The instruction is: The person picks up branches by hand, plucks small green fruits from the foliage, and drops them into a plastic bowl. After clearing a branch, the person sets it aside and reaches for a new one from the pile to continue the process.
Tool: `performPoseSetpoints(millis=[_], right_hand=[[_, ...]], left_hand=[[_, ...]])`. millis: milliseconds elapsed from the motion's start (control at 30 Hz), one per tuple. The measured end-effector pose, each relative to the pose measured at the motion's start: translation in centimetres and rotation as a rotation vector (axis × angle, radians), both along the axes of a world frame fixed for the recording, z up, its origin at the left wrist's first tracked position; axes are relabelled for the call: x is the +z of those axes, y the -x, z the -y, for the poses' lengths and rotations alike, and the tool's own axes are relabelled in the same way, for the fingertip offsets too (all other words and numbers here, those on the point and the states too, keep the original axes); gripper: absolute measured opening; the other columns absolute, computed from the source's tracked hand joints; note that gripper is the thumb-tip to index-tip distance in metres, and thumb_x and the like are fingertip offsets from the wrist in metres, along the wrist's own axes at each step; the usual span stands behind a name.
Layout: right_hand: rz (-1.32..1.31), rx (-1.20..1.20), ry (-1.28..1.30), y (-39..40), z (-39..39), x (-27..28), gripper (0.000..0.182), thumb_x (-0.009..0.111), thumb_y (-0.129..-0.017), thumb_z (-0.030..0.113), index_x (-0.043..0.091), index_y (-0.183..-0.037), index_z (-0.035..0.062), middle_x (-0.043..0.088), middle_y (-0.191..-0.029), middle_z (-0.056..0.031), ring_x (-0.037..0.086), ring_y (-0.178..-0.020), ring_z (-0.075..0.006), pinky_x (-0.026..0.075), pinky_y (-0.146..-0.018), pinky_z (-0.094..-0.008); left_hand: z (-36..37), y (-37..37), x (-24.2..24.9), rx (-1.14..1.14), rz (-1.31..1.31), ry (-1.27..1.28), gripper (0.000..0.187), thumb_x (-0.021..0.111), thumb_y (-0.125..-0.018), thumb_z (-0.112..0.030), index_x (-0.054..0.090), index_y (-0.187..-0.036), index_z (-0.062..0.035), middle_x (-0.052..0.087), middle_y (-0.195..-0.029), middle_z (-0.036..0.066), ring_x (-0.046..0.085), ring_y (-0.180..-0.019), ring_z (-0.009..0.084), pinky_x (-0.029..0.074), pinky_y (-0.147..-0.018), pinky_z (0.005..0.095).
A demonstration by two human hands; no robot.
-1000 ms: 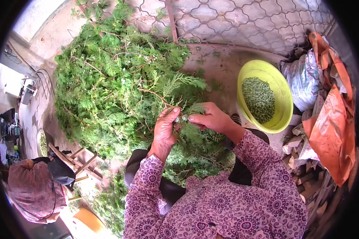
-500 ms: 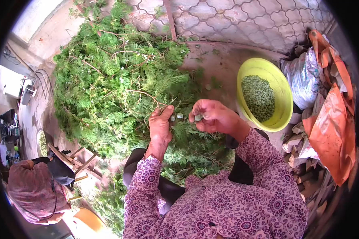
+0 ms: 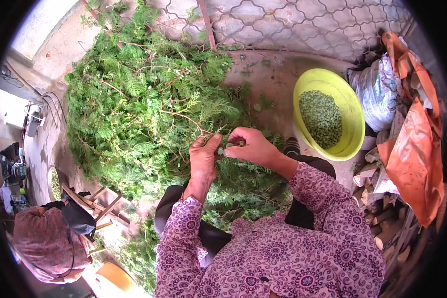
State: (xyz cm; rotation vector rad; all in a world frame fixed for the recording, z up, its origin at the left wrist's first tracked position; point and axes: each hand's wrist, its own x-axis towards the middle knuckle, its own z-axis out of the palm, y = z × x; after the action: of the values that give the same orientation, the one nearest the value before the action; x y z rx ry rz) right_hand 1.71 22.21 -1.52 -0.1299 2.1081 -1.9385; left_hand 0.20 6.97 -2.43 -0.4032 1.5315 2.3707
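My left hand [image 3: 203, 160] is closed on the stem of a brown-stemmed evergreen branch [image 3: 181, 116], its thumb on top. Close against it, my right hand [image 3: 253, 148] curls thumb and fingers around small pale green cones [image 3: 241, 143] that are partly hidden by the fingers. Beneath both hands spreads a large pile of feathery green cuttings [image 3: 129, 109], with pale cones showing here and there. To the right of my right hand stands a yellow basin [image 3: 353, 114], which holds a heap of the small green cones [image 3: 320, 116].
A white woven sack [image 3: 375, 92] and an orange sheet [image 3: 414, 164] lie right of the basin, above stacked wood [image 3: 390, 228]. At lower left another person [image 3: 47, 243] sits near a wooden stool [image 3: 104, 203] and an orange basin [image 3: 116, 275]. Wire mesh [image 3: 293, 25] runs along the back.
My right hand has moved left, from holding a green cone apart to right beside my left hand at the branch. My left hand keeps its grip and has barely shifted.
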Motion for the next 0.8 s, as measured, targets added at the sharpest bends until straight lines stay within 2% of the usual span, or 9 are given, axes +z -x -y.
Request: performPoseSetpoints(millis=[133, 267, 300, 333, 367, 500, 600, 633, 800], right_hand=[[0.151, 0.008, 0.161, 0.0, 0.3, 0.8, 0.016, 0.063, -0.076, 0.011, 0.052, -0.082, 0.0004, 0.052, -0.068, -0.0011, 0.048, -0.053, -0.0053, 0.038, -0.045, -0.0204], [0.058, 0.058, 0.161, -0.6, 0.0, 2.4, 0.011, 0.06, -0.077, 0.008, 0.052, -0.082, 0.0011, 0.051, -0.066, -0.0009, 0.048, -0.052, -0.0055, 0.038, -0.045, -0.0201], [0.101, 0.158, 0.216, -1.1, -0.1, 3.3, 0.01, 0.059, -0.077, 0.007, 0.052, -0.081, 0.0014, 0.051, -0.065, -0.0009, 0.048, -0.051, -0.0058, 0.037, -0.045, -0.02], [0.144, 0.262, 0.269, -1.5, -0.3, 3.8, 0.008, 0.058, -0.077, 0.006, 0.052, -0.081, 0.0016, 0.051, -0.064, -0.0009, 0.047, -0.05, -0.006, 0.037, -0.044, -0.0198], [0.26, 0.259, 0.452, -1.7, -0.2, 3.6, 0.009, 0.056, -0.079, 0.009, 0.052, -0.082, 0.0019, 0.053, -0.066, -0.001, 0.048, -0.051, -0.0058, 0.035, -0.044, -0.0186], [0.352, 0.054, 0.593, -0.3, -1.0, 3.7, 0.015, 0.05, -0.084, 0.018, 0.05, -0.087, 0.0033, 0.055, -0.073, -0.0037, 0.049, -0.054, -0.0066, 0.032, -0.043, -0.0179], [0.296, 0.071, 0.489, 0.6, -1.7, 2.2, 0.016, 0.054, -0.084, 0.019, 0.051, -0.084, 0.0037, 0.053, -0.072, -0.0033, 0.047, -0.052, -0.0063, 0.031, -0.042, -0.0184], [0.309, -0.002, 0.491, 0.6, -1.5, 2.1, 0.018, 0.058, -0.082, 0.02, 0.051, -0.083, 0.0039, 0.051, -0.065, -0.0023, 0.043, -0.049, -0.0057, 0.03, -0.041, -0.019], [0.321, -0.036, 0.425, 1.2, -2.2, 0.1, 0.016, 0.058, -0.082, 0.016, 0.051, -0.088, 0.003, 0.05, -0.071, -0.0011, 0.045, -0.052, -0.0058, 0.03, -0.041, -0.0187]], left_hand=[[-0.3, -0.1, -0.3, 0.03, 0.048, -0.052, 0.007, 0.065, -0.076, -0.012, 0.059, -0.078, -0.0089, 0.056, -0.064, -0.004, 0.044, -0.048, 0.0041, 0.032, -0.04, 0.0191], [0.8, 0.7, -1.3, 0.053, 0.109, -0.143, 0.007, 0.064, -0.077, -0.011, 0.057, -0.075, -0.0091, 0.051, -0.06, -0.004, 0.04, -0.045, 0.0052, 0.029, -0.04, 0.0193], [1.1, 0.9, -1.7, 0.071, 0.117, -0.159, 0.007, 0.063, -0.077, -0.01, 0.057, -0.074, -0.0089, 0.05, -0.059, -0.004, 0.038, -0.045, 0.0054, 0.029, -0.04, 0.0196], [1.0, 1.5, -2.2, 0.201, 0.133, -0.131, 0.007, 0.062, -0.077, -0.009, 0.056, -0.073, -0.0079, 0.049, -0.058, -0.004, 0.038, -0.044, 0.005, 0.029, -0.039, 0.0195], [1.0, 1.4, -1.7, 0.195, 0.097, -0.112, 0.007, 0.062, -0.077, -0.009, 0.056, -0.073, -0.0071, 0.05, -0.058, -0.004, 0.038, -0.044, 0.0049, 0.029, -0.039, 0.0195], [0.1, 0.3, -0.8, 0.09, -0.014, 0.037, 0.008, 0.063, -0.077, -0.01, 0.057, -0.074, -0.0053, 0.051, -0.058, -0.003, 0.039, -0.044, 0.0048, 0.03, -0.039, 0.0192], [-0.2, 0.4, -1.1, 0.074, -0.002, 0.025, 0.008, 0.063, -0.077, -0.01, 0.058, -0.076, -0.0048, 0.052, -0.059, -0.003, 0.04, -0.044, 0.0044, 0.031, -0.04, 0.0188], [-0.2, 0.4, -0.9, 0.07, -0.003, 0.026, 0.008, 0.063, -0.077, -0.01, 0.058, -0.076, -0.0048, 0.052, -0.059, -0.003, 0.04, -0.044, 0.0044, 0.031, -0.04, 0.0188], [-0.3, 0.3, 0.1, -0.009, 0.001, 0.045, 0.006, 0.064, -0.077, -0.01, 0.059, -0.078, -0.0062, 0.049, -0.058, -0.005, 0.041, -0.048, 0.0038, 0.034, -0.043, 0.0184]])
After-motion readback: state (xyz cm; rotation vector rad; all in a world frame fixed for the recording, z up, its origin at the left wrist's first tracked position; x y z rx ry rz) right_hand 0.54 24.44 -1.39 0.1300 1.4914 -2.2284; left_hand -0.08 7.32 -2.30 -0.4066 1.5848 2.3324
